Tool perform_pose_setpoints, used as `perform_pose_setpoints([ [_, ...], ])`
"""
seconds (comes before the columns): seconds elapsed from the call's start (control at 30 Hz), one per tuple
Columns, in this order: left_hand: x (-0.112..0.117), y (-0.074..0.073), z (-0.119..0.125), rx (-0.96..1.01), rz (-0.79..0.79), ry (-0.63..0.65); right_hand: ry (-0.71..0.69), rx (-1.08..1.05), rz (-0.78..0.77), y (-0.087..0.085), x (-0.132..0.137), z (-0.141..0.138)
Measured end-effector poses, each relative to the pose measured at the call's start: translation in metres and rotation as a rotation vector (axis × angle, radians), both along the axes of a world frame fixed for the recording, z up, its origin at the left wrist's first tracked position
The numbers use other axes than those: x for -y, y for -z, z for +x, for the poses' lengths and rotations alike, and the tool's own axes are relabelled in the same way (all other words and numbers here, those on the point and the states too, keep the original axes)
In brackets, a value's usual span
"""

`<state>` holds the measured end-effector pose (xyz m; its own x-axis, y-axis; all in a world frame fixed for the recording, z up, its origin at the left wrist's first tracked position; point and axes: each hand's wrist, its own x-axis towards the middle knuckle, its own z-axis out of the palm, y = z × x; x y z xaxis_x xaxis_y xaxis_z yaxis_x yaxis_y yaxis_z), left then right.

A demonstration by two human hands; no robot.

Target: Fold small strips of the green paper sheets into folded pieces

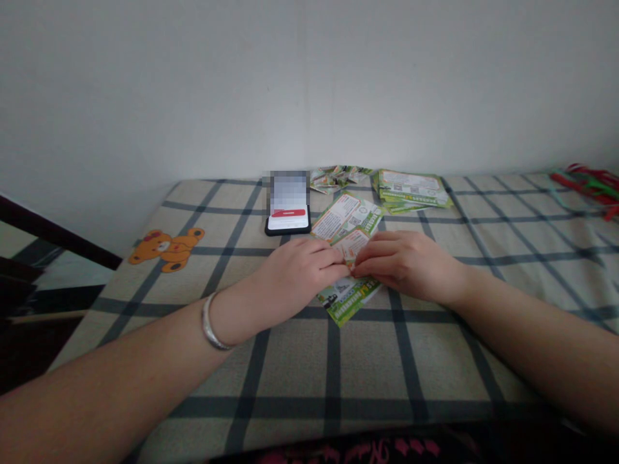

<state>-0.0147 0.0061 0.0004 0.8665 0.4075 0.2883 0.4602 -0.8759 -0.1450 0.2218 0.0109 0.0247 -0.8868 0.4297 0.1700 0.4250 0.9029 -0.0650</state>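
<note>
My left hand [304, 270], with a silver bangle at the wrist, and my right hand [406, 261] meet over a green and white printed leaflet [344, 303] on the table. The fingers of both hands are closed together at its middle, pinching or pressing the paper, with the fingertips almost touching. Under and beyond them another printed part [338, 216] slants away; I cannot tell whether it is a separate sheet. The paper right under my fingers is hidden.
A phone [289, 222] with a lit screen lies behind my left hand. Folded leaflets [338, 177] and a stack of flat leaflets [413, 189] lie by the wall. Red and green cords [592, 183] are at the far right. A checked cloth [290, 367] with a bear figure [167, 248] covers the table.
</note>
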Motion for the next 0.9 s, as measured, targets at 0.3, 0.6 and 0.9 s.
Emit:
perform_pose_setpoints([
  [0.3, -0.007, -0.006, -0.008, -0.020, 0.095, 0.112, 0.034, 0.034, -0.011, -0.001, 0.002, -0.001],
  [0.6, -0.008, -0.019, -0.014, -0.032, 0.059, 0.151, 0.082, 0.003, -0.037, 0.000, 0.002, 0.007],
  [0.9, -0.009, -0.024, -0.021, -0.034, -0.071, 0.141, 0.150, 0.069, -0.024, -0.007, 0.003, 0.018],
])
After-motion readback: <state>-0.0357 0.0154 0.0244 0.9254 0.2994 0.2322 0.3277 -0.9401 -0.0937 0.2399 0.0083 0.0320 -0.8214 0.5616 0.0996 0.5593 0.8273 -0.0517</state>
